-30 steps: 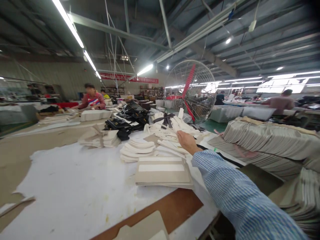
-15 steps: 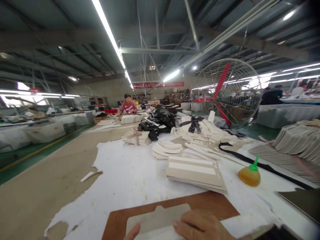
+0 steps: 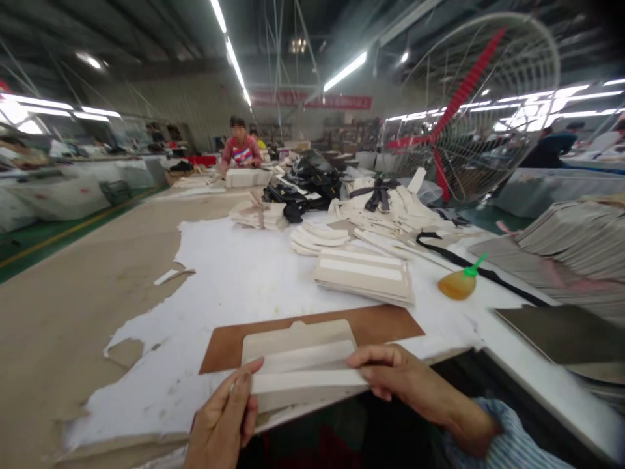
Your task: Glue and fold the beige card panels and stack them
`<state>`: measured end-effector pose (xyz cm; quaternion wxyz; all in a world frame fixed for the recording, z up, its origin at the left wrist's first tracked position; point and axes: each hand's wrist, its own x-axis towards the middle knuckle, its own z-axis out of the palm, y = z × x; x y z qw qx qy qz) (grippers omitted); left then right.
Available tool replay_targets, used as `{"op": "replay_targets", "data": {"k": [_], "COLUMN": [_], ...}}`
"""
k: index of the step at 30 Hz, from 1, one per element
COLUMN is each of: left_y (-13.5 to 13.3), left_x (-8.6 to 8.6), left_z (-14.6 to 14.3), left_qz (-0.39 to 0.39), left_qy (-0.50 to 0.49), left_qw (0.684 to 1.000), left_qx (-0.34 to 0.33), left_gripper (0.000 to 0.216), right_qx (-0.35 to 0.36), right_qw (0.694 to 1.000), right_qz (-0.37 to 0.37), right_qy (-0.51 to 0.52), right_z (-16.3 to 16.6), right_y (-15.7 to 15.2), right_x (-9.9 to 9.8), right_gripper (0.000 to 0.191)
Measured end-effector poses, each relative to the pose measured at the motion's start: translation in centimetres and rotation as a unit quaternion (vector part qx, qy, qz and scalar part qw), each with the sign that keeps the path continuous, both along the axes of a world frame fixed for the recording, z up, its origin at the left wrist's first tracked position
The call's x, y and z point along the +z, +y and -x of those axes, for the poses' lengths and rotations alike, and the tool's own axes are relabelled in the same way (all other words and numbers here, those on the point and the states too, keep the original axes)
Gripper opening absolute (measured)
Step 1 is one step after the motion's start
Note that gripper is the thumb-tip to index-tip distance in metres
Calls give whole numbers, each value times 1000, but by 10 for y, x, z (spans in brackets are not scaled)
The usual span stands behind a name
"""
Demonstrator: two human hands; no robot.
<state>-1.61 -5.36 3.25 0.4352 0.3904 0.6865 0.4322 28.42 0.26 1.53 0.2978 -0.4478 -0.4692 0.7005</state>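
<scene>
My left hand [image 3: 222, 420] pinches the left end of a long white strip [image 3: 305, 380] at the table's near edge. My right hand [image 3: 398, 378], in a blue striped sleeve, grips the strip's right end with curled fingers. The strip lies over a beige cut panel [image 3: 297, 339] that rests on a brown board [image 3: 381, 324]. Beyond it sits a stack of beige panels with white strips [image 3: 364, 277].
An amber glue bottle with a green nozzle [image 3: 459, 283] stands to the right, beside a black strap [image 3: 469, 264]. Piles of cut pieces [image 3: 561, 247] fill the right side. A large fan [image 3: 473, 111] stands behind. A person [image 3: 241, 151] works at the table's far end.
My right hand came back from the far pile to the near edge. Both hands now hold the white strip over the beige panel, and the view has tilted down.
</scene>
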Motion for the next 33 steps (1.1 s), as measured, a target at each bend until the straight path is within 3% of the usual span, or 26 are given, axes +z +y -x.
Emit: {"op": "replay_targets", "data": {"k": [5, 9, 15, 22, 27, 33], "left_y": [-3, 4, 24, 40, 52, 59], "left_x": [-8, -7, 7, 6, 1, -8], "left_z": [4, 10, 7, 18, 20, 15], "left_qz": [52, 73, 15, 2, 19, 3], "left_qy": [-97, -86, 26, 224, 321, 409], "left_qw": [994, 993, 999, 975, 947, 912], "left_qx": [-12, -26, 39, -3, -9, -29], "left_gripper": [74, 72, 57, 38, 32, 31], "right_qx": [-80, -115, -139, -183, -166, -149], "right_qw": [997, 992, 975, 967, 960, 926], "right_qz": [15, -9, -102, -104, -115, -190], "right_qy": [7, -47, -143, -144, -191, -290], "right_z": [-14, -11, 5, 22, 24, 25], "right_y": [-1, 11, 42, 68, 72, 73], "right_x": [-4, 0, -3, -16, -25, -32], "right_gripper": [41, 37, 32, 35, 37, 31]}}
